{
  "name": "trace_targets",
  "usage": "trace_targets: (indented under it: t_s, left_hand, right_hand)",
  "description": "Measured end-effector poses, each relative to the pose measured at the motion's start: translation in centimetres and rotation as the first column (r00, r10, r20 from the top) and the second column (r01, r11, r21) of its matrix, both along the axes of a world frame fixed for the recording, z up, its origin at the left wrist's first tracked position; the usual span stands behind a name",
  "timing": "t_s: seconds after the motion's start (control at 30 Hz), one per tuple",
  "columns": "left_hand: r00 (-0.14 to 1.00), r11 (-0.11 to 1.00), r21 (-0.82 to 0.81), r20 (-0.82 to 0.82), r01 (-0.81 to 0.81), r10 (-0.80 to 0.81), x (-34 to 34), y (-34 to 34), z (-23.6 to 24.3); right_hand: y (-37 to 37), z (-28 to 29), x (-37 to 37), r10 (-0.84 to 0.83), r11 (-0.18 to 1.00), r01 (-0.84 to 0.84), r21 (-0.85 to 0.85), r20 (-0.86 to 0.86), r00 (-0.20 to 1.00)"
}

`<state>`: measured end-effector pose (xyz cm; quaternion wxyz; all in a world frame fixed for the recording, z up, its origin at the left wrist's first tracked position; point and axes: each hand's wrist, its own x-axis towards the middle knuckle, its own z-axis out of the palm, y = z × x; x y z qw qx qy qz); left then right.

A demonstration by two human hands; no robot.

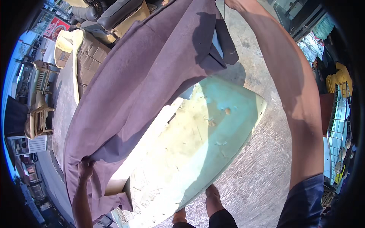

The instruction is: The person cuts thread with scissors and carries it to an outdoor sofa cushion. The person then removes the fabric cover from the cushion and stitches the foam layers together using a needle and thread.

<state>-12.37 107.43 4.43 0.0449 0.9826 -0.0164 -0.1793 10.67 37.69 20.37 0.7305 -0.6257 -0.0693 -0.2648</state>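
Observation:
A large purple fabric piece [133,87] is held up across the left and middle of the view. My left hand [85,167] grips its lower left part. My right arm stretches up to the top edge, where my right hand [232,5], partly cut off, holds the fabric's upper corner. Below the cloth lies a worn, pale green foam slab [216,144] with torn spots and sharp shadow across it, on grey concrete [266,159]. My bare lower legs show at the slab's lower edge.
Dark padded seating [106,17] and a cushion in cracked covering [91,57] stand at the upper left. Wooden chairs [40,121] line the far left. At the right are a wire rack [338,125], a yellow item [334,81] and plastic sacks [311,49].

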Motion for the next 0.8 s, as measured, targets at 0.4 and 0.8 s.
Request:
trace_targets:
  t_s: [0.4,0.8]
  left_hand:
    - [0.767,0.940,0.247,0.642,-0.236,0.023,-1.4,7.5,-6.7]
    - [0.958,0.958,0.061,0.072,-0.282,0.277,-22.5,4.5,-35.4]
  right_hand:
    - [24.4,-29.3,-15.7,0.053,0.385,-0.682,-0.622,-0.723,0.689]
    - [47.6,-49.7,-30.4,0.454,-0.257,-0.236,-0.937,-0.333,0.826]
